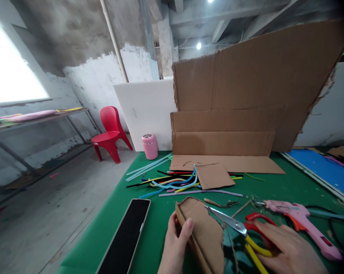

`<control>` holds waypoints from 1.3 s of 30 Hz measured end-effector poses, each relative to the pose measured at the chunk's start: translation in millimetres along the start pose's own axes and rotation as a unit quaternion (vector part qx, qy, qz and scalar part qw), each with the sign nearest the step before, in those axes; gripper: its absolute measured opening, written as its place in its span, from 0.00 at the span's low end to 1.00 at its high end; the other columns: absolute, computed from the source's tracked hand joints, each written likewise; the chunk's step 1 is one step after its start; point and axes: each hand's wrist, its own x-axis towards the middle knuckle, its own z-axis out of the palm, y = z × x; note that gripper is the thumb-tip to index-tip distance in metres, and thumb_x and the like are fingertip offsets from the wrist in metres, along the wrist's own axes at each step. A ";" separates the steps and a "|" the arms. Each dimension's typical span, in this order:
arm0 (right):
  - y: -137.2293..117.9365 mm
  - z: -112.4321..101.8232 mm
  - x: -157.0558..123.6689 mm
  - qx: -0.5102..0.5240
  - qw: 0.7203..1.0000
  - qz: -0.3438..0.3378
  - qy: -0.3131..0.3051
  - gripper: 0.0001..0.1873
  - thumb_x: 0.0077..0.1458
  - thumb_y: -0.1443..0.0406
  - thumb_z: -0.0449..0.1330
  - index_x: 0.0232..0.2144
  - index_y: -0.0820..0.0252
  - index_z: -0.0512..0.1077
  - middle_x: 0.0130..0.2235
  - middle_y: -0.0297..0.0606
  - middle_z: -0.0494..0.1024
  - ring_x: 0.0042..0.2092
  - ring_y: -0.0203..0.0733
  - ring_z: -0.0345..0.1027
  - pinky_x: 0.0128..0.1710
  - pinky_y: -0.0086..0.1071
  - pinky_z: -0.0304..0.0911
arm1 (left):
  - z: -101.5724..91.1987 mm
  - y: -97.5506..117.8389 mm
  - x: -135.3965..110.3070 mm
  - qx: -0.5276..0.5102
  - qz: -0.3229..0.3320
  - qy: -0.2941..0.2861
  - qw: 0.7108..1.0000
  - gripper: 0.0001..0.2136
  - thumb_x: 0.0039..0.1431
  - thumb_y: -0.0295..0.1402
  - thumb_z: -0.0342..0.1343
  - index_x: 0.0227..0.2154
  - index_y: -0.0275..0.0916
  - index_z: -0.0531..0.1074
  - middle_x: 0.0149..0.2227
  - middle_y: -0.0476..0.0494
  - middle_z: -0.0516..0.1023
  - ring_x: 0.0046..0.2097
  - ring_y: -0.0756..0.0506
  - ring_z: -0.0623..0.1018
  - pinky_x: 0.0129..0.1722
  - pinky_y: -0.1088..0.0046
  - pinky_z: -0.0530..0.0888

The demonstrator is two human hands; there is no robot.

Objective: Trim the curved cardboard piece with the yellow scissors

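Head view, left hand (pixel 174 243) gripping cardboard piece (pixel 204 232), right hand (pixel 288 249) working scissors (pixel 246 232), no legible writing

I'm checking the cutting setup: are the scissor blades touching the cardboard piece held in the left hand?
Touching. The head view shows the scissors blades lying against the upper edge of the cardboard piece, which the left hand grips.

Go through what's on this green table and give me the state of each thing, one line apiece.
Cardboard piece: gripped by the left hand, half cut.
Scissors: in the right hand, blades open at the cardboard's edge.
Glue gun: lying on its side, untouched.
Phone: flat, screen dark.
Pipe cleaners: loose, scattered.
Big cardboard sheet: propped upright.
Pink canister: upright, closed.
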 end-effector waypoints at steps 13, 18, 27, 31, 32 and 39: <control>3.4 14.6 -22.4 -0.001 0.992 0.068 -0.110 0.17 0.50 0.55 0.60 0.41 0.55 0.75 0.39 0.35 0.81 0.36 0.43 0.76 0.33 0.30 0.72 | -0.6 7.7 -3.4 0.050 0.070 0.029 0.996 0.42 0.34 0.57 0.66 0.49 0.34 0.63 0.47 0.30 0.75 0.50 0.33 0.75 0.47 0.63 0.72; 1.9 16.9 -25.7 0.034 0.983 0.093 -0.156 0.17 0.51 0.55 0.59 0.43 0.53 0.74 0.42 0.33 0.80 0.38 0.43 0.75 0.33 0.28 0.72 | 0.2 11.6 -6.7 0.066 0.070 0.029 0.995 0.42 0.36 0.56 0.65 0.50 0.34 0.62 0.48 0.30 0.74 0.50 0.32 0.74 0.45 0.61 0.72; 4.9 12.5 -26.0 0.063 0.982 0.095 -0.152 0.19 0.53 0.53 0.58 0.43 0.54 0.74 0.42 0.37 0.80 0.38 0.45 0.75 0.35 0.30 0.72 | 0.8 14.8 -7.7 0.065 0.086 0.025 0.994 0.41 0.35 0.57 0.65 0.50 0.34 0.64 0.48 0.31 0.75 0.50 0.33 0.74 0.46 0.63 0.72; 5.4 13.5 -28.3 0.084 0.982 0.096 -0.141 0.20 0.53 0.52 0.58 0.45 0.55 0.74 0.44 0.39 0.79 0.40 0.46 0.75 0.35 0.28 0.72 | 1.1 11.5 -5.4 0.050 0.092 0.029 0.994 0.38 0.36 0.56 0.65 0.48 0.37 0.66 0.46 0.33 0.77 0.50 0.33 0.75 0.45 0.64 0.72; 5.4 13.7 -28.5 0.086 0.982 0.096 -0.140 0.20 0.53 0.53 0.58 0.45 0.55 0.74 0.43 0.38 0.79 0.40 0.45 0.75 0.35 0.28 0.72 | 1.3 11.2 -5.3 0.052 0.091 0.031 0.994 0.38 0.36 0.56 0.65 0.47 0.37 0.66 0.46 0.34 0.77 0.50 0.33 0.75 0.45 0.64 0.72; 4.7 13.8 -27.4 0.070 0.985 0.090 -0.130 0.19 0.53 0.53 0.58 0.44 0.54 0.73 0.42 0.37 0.80 0.38 0.44 0.75 0.34 0.28 0.72 | 2.7 17.8 -9.2 0.076 0.081 0.033 0.993 0.43 0.34 0.57 0.65 0.50 0.34 0.63 0.48 0.31 0.75 0.50 0.32 0.74 0.44 0.64 0.73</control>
